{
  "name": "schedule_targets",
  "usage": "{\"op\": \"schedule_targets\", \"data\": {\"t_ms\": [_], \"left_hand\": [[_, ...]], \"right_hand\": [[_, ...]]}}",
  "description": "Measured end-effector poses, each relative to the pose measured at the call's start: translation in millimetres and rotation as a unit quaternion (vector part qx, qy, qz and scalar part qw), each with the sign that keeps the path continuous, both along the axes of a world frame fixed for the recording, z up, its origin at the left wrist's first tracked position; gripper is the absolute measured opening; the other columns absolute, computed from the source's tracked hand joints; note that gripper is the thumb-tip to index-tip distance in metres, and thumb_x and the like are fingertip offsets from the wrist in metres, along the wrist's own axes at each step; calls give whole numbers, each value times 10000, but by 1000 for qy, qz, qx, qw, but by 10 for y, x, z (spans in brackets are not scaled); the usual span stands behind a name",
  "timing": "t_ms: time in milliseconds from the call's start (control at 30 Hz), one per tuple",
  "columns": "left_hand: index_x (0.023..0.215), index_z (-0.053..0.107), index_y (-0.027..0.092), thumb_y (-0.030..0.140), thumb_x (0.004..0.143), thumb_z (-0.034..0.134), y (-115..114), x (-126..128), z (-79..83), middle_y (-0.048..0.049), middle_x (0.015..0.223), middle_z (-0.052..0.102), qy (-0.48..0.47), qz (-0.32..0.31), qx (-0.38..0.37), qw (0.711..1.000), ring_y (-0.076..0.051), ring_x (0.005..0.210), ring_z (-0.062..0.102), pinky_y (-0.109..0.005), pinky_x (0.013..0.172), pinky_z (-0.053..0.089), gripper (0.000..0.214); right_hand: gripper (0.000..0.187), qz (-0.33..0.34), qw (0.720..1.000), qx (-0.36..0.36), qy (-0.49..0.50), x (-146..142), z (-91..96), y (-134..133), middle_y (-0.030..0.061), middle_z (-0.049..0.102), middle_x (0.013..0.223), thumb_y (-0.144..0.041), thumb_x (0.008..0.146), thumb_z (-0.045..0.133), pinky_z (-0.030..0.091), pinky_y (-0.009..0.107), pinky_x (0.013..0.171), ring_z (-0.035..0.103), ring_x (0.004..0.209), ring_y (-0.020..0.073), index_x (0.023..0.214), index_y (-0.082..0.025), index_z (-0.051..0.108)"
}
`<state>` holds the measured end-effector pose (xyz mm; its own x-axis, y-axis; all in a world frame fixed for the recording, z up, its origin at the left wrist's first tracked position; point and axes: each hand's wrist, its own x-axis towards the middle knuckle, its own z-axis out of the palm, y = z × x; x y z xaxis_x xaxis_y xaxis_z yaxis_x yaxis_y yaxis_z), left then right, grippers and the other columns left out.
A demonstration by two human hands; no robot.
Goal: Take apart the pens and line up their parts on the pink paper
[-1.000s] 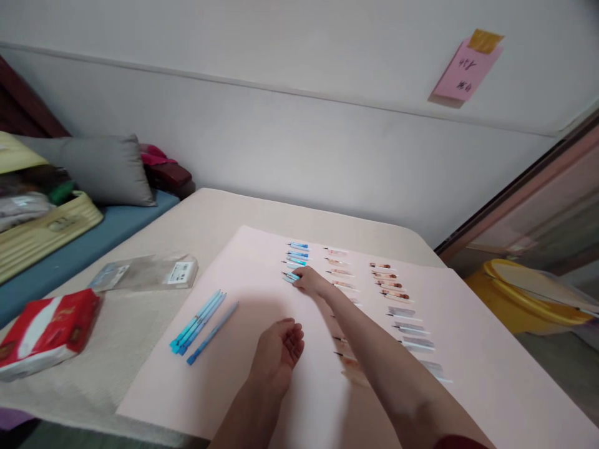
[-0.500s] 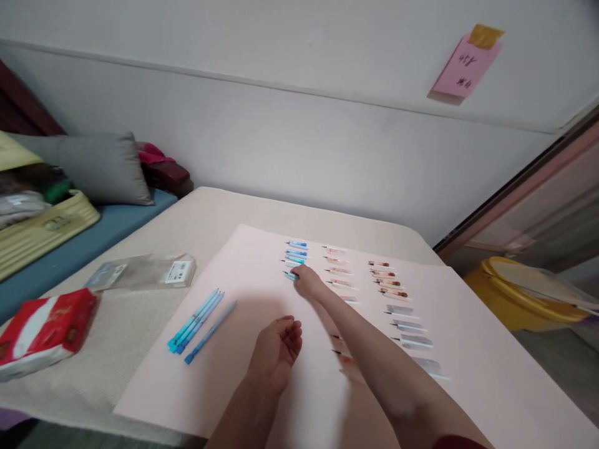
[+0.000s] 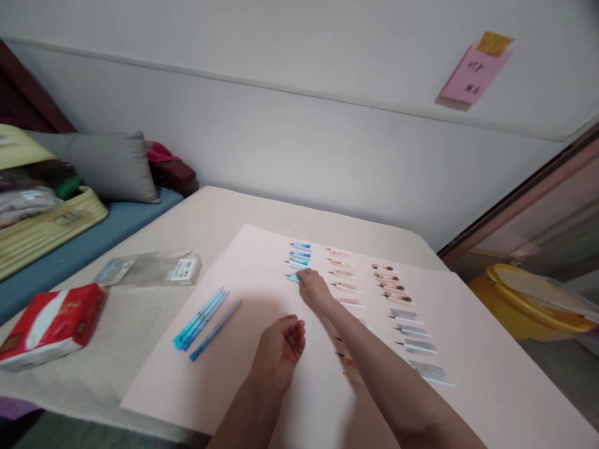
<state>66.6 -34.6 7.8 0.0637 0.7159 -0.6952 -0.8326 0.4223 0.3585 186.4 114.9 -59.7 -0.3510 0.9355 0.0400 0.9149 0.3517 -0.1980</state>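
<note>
A large pale pink sheet (image 3: 243,324) covers the table. On it lie columns of short pen parts: a blue column (image 3: 299,255), a pinkish column (image 3: 340,269) and a brown-and-grey column (image 3: 397,299). My right hand (image 3: 314,288) reaches across and its fingertips pinch the lowest blue piece (image 3: 294,277) in the blue column. My left hand (image 3: 279,349) rests on the sheet, fingers loosely curled, holding nothing. Several blue pens (image 3: 203,319) lie side by side on the sheet's left part.
A clear plastic packet (image 3: 150,269) and a red tissue pack (image 3: 49,324) lie on the beige table at left. Beyond them are a grey cushion (image 3: 107,165) and a yellow basket (image 3: 47,224). A yellow bin (image 3: 528,299) stands at right; a pink note (image 3: 472,72) hangs on the wall.
My right hand has stayed at the bottom of the blue column, shifting only slightly on the blue piece. The left hand has not moved; the view drifted a little.
</note>
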Motion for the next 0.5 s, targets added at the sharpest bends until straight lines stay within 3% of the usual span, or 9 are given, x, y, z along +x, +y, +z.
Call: {"op": "schedule_targets", "data": {"t_ms": [300, 433, 500], "left_hand": [[792, 575, 102, 66, 656, 630, 9, -66, 6, -85, 734, 639, -7, 10, 6, 1000, -90, 562, 586, -177, 490, 482, 151], [779, 580, 92, 67, 659, 635, 19, -89, 30, -89, 734, 639, -10, 11, 8, 1000, -95, 579, 595, -176, 502, 491, 134], [767, 580, 88, 66, 659, 640, 11, -91, 44, -93, 732, 639, -13, 9, 12, 1000, -100, 591, 601, -179, 511, 496, 125]], "right_hand": [[405, 7, 999, 21, 35, 73, 210, -125, 94, 556, 1141, -113, 784, 462, 357, 288, 839, 480, 1020, 205, 1174, -190, 537], [353, -12, 992, 25, 119, 264, 371, -598, 115, 577, 1139, -171, 811, 453, 366, 312, 889, 507, 1039, 212, 1146, -143, 559], [306, -20, 986, -30, 163, 321, 462, -953, 113, 612, 1073, -243, 820, 466, 397, 316, 859, 547, 993, 215, 1074, -141, 602]]}}
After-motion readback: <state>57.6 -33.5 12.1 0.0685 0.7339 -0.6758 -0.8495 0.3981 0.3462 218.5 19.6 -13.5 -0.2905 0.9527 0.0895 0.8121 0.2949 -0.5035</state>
